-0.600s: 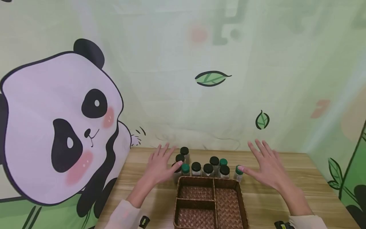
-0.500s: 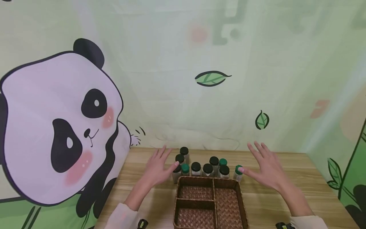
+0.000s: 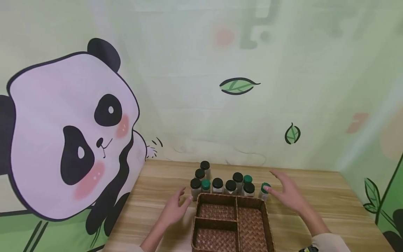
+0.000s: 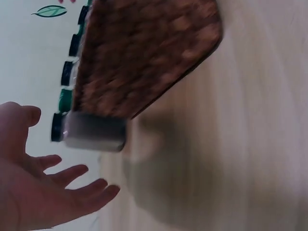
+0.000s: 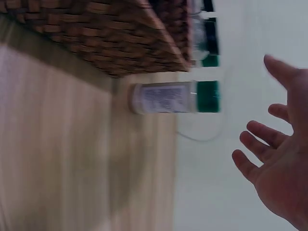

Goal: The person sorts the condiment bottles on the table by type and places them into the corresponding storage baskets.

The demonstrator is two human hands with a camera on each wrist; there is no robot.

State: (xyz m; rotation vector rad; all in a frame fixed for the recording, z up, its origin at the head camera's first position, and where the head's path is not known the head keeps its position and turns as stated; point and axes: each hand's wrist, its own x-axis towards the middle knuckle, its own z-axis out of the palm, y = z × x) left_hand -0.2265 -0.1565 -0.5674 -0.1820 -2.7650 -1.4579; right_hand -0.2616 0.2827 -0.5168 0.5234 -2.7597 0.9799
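My left hand (image 3: pixel 175 209) hovers left of the woven basket (image 3: pixel 237 210), fingers loosely spread and holding nothing. Closest to it is a black-capped jar (image 3: pixel 195 189), which in the left wrist view (image 4: pixel 96 131) stands beyond the thumb. On the other side my right hand (image 3: pixel 288 192) is relaxed and holds nothing; its thumb overlaps the green cap of a small spice jar (image 3: pixel 264 191) in the head view. The right wrist view shows that labelled jar (image 5: pixel 166 98) apart from the fingers. Three compartments of the basket hold nothing.
Several more jars with black or green caps stand behind the basket, among them a green-capped jar (image 3: pixel 206 186) and a tall black-capped jar (image 3: pixel 205 168). Behind the wooden table (image 3: pixel 327 203) hangs a printed cloth (image 3: pixel 195 87) with a panda and leaves.
Both hands have come down and back toward me, the left one further. Their fingers are less spread out. The view has shifted slightly; jars and basket stay in place.
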